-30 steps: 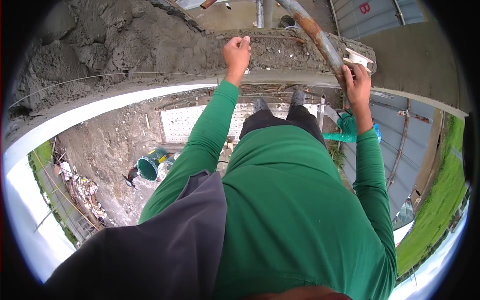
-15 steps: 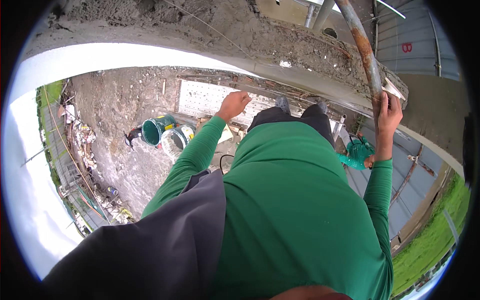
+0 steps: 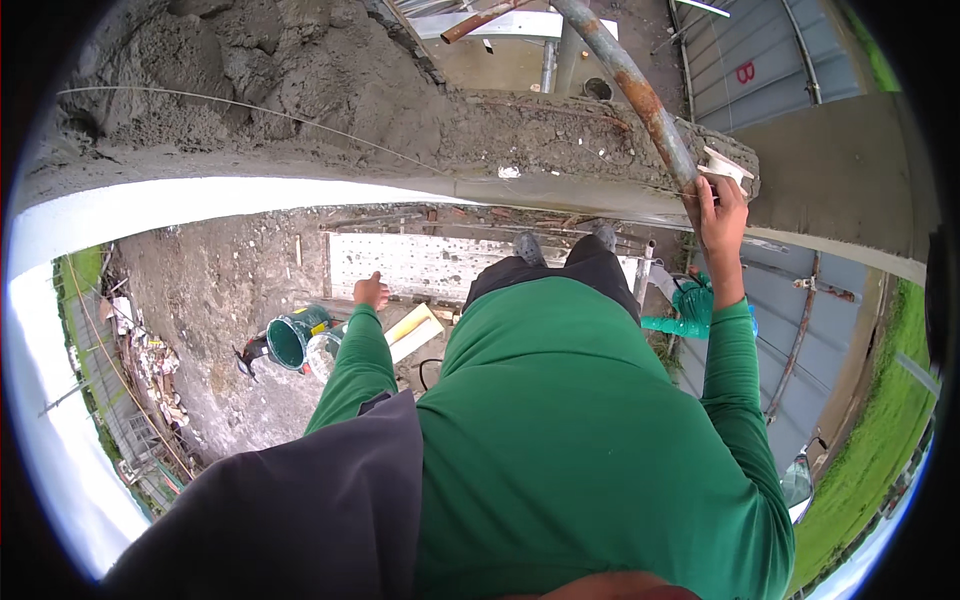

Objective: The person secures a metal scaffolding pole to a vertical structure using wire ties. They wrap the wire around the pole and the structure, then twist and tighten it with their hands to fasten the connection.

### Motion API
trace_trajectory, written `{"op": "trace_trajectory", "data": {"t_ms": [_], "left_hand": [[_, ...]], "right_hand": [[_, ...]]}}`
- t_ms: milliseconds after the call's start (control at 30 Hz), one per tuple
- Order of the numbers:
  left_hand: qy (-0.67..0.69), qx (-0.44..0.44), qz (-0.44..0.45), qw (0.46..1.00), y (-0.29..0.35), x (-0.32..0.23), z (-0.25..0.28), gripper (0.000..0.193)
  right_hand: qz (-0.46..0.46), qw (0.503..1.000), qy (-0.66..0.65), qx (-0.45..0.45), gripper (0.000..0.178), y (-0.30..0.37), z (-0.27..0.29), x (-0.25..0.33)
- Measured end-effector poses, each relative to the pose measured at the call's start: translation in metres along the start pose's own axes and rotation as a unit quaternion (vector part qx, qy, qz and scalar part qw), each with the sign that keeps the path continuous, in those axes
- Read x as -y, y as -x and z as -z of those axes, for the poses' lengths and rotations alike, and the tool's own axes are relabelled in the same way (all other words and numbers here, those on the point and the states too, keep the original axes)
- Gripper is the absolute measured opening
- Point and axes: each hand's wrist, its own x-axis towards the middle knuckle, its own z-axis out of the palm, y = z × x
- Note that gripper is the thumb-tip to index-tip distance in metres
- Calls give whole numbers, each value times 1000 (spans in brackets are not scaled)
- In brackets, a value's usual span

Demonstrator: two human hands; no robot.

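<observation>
My right hand (image 3: 724, 215) is closed around the lower part of a rusty metal pipe (image 3: 640, 90), which slants down across a rough concrete beam (image 3: 560, 130). Just beyond its fingertips, a white spool-like piece (image 3: 728, 166) sits on the end of the beam. Lower on the left, my left hand (image 3: 372, 292) hangs in the air with a finger stretched out and nothing visible in it. Below it are a white, hole-dotted platform (image 3: 400, 262) and a pale yellow-and-white block-like piece (image 3: 414, 328). A thin string (image 3: 250, 105) runs along the wet mortar on the beam.
A green bucket (image 3: 290, 342) and a whitish bucket (image 3: 325, 352), partly behind my left arm, stand on the ground below. A person in green (image 3: 690, 305) is at a lower level near my right arm. Corrugated metal sheets (image 3: 790, 320) line the right side. Rubble (image 3: 155, 360) lies far left.
My left hand has moved left and away from my body, and a finger now points outward. My right hand remains on the pipe. The view has shifted, showing more of the beam.
</observation>
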Motion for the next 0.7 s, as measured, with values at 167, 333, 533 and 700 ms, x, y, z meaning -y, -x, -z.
{"op": "trace_trajectory", "data": {"t_ms": [167, 333, 533, 700], "left_hand": [[-329, 69, -434, 836, 100, -107, -150, 21], [-229, 107, -670, 698, 235, -254, -203, 18], [-190, -130, -772, 593, 263, -399, -229, 25], [-327, -75, -670, 662, 209, -426, -252, 47]], "right_hand": [[-20, 999, -24, -13, 23, -2, 5, 14], [-13, 999, -43, -12, 21, -6, -9, 15], [1, 999, -20, -50, 22, -5, 5, 21], [-11, 998, -29, -54, 23, -1, 5, 12]]}}
